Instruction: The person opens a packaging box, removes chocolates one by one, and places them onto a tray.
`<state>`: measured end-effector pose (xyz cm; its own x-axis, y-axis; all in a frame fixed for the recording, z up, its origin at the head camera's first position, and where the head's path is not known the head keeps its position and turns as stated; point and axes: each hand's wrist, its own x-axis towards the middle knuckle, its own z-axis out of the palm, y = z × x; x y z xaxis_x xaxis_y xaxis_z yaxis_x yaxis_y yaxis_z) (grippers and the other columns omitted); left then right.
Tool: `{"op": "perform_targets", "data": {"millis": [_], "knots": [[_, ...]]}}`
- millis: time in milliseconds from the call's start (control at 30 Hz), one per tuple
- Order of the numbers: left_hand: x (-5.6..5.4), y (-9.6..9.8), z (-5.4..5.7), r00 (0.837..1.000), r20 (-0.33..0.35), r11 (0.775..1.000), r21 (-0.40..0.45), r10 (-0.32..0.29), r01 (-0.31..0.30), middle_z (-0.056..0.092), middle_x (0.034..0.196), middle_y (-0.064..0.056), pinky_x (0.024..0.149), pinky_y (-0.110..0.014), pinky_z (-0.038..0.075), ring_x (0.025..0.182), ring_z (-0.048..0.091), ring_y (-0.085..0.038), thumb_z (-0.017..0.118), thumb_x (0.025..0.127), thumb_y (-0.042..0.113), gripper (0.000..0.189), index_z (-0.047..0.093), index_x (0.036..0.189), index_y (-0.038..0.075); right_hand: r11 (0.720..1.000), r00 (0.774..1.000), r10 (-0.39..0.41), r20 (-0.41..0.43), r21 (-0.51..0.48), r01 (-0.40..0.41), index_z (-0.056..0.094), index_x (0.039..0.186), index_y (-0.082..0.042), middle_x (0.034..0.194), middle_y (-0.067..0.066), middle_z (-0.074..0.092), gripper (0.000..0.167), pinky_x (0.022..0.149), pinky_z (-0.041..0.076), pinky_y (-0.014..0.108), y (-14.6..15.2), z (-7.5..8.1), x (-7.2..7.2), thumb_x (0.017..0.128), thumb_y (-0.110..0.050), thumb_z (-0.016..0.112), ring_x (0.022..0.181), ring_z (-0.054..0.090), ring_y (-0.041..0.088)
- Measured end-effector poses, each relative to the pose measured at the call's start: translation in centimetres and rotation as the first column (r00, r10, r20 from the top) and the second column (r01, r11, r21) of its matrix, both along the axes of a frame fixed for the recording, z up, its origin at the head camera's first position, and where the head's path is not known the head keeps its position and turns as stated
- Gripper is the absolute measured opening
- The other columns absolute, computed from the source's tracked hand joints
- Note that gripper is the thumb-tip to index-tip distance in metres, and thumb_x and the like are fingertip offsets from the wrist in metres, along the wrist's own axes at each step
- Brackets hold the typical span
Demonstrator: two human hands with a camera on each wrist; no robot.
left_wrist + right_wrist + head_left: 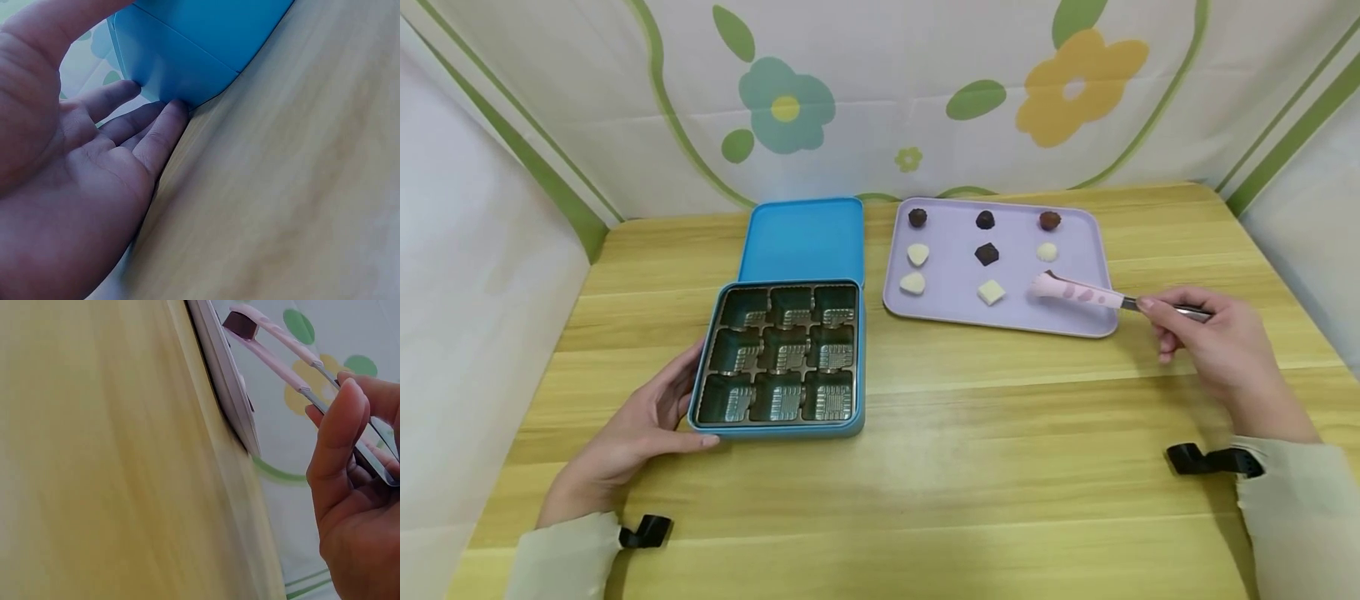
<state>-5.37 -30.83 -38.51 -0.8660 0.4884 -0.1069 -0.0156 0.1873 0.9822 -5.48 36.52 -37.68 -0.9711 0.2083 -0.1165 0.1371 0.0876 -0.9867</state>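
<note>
My left hand (651,412) holds the near left corner of a blue tin (859,358), thumb along the front and fingertips against its side (169,56). A brown plastic insert (760,360) with several bare square compartments lies inside it. My right hand (1213,337) grips metal tongs (1078,293) with pink tips by their handles. Between the tips sits a dark chocolate (241,325), held over the near right part of a lilac tray (951,287). On that tray lie several chocolates, among them a dark square (987,254), a white square (991,292) and a white dome (1047,252).
The blue lid (805,242) lies behind the tin, up against its back edge. A flowered cloth (880,100) hangs behind the wooden table (940,483). Black wrist straps (1213,460) sit over both sleeves.
</note>
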Motion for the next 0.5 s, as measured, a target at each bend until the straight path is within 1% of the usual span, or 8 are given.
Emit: {"op": "perform_targets", "data": {"millis": [67,200,333,500], "knots": [[0.0,0.0,0.0,1.0,0.0,1.0,0.006,0.0,0.0,0.013,0.182,-0.012,0.114,-0.008,0.04,0.152,0.036,0.011,0.079,0.084,-0.018,0.117,0.012,0.175,0.013,0.999,1.0,-0.011,-0.003,-0.031,0.011,0.082,0.095,-0.009,0.067,-0.001,0.067,0.007,0.045,0.052,0.025,0.5,-0.1,0.1,0.099,-0.007,0.077,0.05,0.058,0.013],[0.0,0.0,0.0,1.0,0.004,1.0,0.011,0.002,-0.002,0.014,0.182,-0.011,0.114,-0.008,0.039,0.151,0.036,0.011,0.079,0.083,-0.018,0.118,0.013,0.175,0.014,0.998,1.0,-0.014,0.003,-0.054,0.014,0.082,0.095,-0.007,0.068,0.0,0.068,0.006,0.045,0.052,0.026,1.0,-0.2,0.0,0.099,-0.008,0.078,0.051,0.058,0.013],[0.0,0.0,0.0,1.0,0.009,1.0,0.012,0.006,-0.006,0.014,0.182,-0.011,0.114,-0.008,0.039,0.151,0.037,0.011,0.08,0.083,-0.018,0.117,0.014,0.175,0.014,0.999,1.0,-0.013,0.015,-0.035,0.013,0.082,0.095,-0.008,0.069,0.0,0.068,0.006,0.046,0.052,0.026,1.2,-0.2,0.0,0.099,-0.009,0.078,0.051,0.058,0.013],[0.0,0.0,0.0,1.0,0.01,1.0,0.007,0.001,-0.001,0.013,0.182,-0.011,0.114,-0.008,0.04,0.151,0.038,0.01,0.08,0.084,-0.017,0.117,0.014,0.175,0.015,0.998,0.999,-0.03,0.015,-0.062,0.031,0.083,0.094,-0.01,0.069,0.0,0.068,0.007,0.046,0.053,0.026,1.8,-0.2,0.1,0.099,-0.009,0.077,0.051,0.058,0.013]]}}
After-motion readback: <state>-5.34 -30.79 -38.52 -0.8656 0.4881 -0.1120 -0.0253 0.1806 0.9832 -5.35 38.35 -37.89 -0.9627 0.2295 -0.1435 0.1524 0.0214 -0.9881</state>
